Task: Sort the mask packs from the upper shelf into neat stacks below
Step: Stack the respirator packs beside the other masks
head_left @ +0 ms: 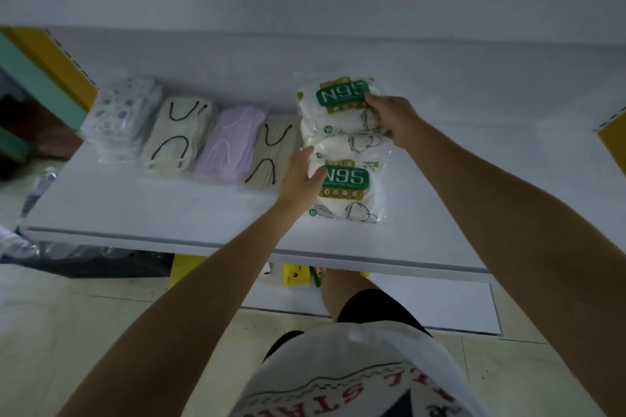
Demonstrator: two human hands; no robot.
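Two white N95 mask packs with green labels lie end to end on the white shelf [169,213]. My right hand [394,118] grips the right edge of the far N95 pack [335,105], whose label reads upside down. My left hand [299,176] rests with relaxed fingers on the left edge of the near N95 pack [349,193]. To the left stands a row of mask stacks: a patterned white stack [118,118], a cream stack with black loops [176,139], a lilac stack [230,142] and a grey-beige stack with black loops [271,152].
The shelf's front edge [237,247] runs across below the packs. Yellow and green shelf parts [44,68] stand at the far left, a yellow piece [613,139] at the right. Small yellow packages [296,276] lie beneath the shelf by my knee. The floor is tiled.
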